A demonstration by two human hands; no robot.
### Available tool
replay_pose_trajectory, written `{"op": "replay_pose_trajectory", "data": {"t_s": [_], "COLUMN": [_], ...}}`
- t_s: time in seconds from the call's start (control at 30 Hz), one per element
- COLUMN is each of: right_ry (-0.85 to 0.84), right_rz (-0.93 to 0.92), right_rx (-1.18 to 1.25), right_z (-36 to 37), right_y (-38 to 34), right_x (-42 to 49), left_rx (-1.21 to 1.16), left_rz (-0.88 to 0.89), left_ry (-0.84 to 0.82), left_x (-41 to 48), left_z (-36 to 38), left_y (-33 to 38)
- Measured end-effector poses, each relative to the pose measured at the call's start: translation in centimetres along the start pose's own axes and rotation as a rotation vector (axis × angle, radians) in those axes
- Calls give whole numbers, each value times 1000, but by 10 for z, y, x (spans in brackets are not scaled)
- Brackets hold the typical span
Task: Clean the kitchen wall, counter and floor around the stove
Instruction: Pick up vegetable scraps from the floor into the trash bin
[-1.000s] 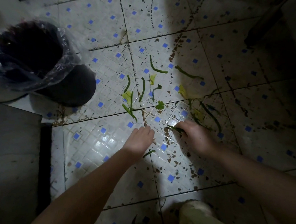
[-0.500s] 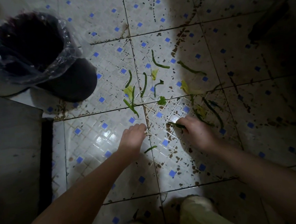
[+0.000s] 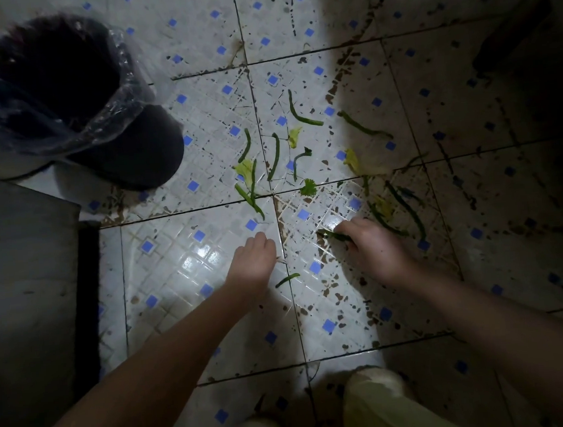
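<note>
Several green bean strips (image 3: pixel 275 156) and yellowish leaf scraps (image 3: pixel 244 170) lie scattered over the stained white floor tiles (image 3: pixel 183 253) with blue squares. My right hand (image 3: pixel 372 250) rests low on the floor with its fingers pinched on one green strip (image 3: pixel 333 234). My left hand (image 3: pixel 253 262) hovers just above the tiles with curled fingers, and a thin pale scrap pokes out at its fingertips. A short green piece (image 3: pixel 287 279) lies between my two hands. Brown splatter covers the tiles on the right.
A dark bin (image 3: pixel 129 150) lined with a clear plastic bag (image 3: pixel 109 108) stands at the upper left. A grey cabinet side (image 3: pixel 21 281) fills the left edge. My knees in pale trousers (image 3: pixel 376 403) show at the bottom. The right side lies in deep shadow.
My left hand has drawn back slightly toward me and left. My right hand stays pinched on the same green strip. The scraps on the floor have not moved.
</note>
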State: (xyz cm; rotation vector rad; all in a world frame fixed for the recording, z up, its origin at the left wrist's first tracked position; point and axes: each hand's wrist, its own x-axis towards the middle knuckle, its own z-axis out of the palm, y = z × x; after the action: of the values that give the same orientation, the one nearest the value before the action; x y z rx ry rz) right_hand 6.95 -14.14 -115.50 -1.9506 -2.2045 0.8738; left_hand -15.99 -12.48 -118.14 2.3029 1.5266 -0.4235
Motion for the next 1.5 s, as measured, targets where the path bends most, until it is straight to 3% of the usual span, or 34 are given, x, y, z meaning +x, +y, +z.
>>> {"op": "replay_pose_trajectory", "data": {"t_s": [0.13, 0.2, 0.43, 0.57, 0.8, 1.03, 1.17, 1.33, 1.5], "right_ry": [-1, -5, -65, -65, -42, -48, -66, -55, -64], "right_rz": [1, -6, -5, -23, -11, 11, 19, 45, 26], "right_rx": [16, 12, -57, -10, 12, 12, 10, 40, 60], "right_z": [-2, -3, -4, -5, -3, 3, 5, 8, 12], "right_y": [-4, -6, -14, -18, -18, -22, -23, -21, -23], "right_x": [0, 1, 3, 1, -2, 4, 9, 13, 16], "left_rx": [-64, -127, -286, -262, -40, -112, -218, -356, -323], "left_rz": [154, 183, 50, 16, 200, -77, -153, -130, -57], "left_ry": [130, 113, 12, -22, 133, 48, 103, 167, 160], "left_x": [-26, -35, -37, -35, -45, -12, 11, 33, 49], "left_z": [3, 8, 21, 20, 15, 4, -13, -30, -23], "left_y": [10, 16, 22, 21, 22, -2, -22, -36, -37]}}
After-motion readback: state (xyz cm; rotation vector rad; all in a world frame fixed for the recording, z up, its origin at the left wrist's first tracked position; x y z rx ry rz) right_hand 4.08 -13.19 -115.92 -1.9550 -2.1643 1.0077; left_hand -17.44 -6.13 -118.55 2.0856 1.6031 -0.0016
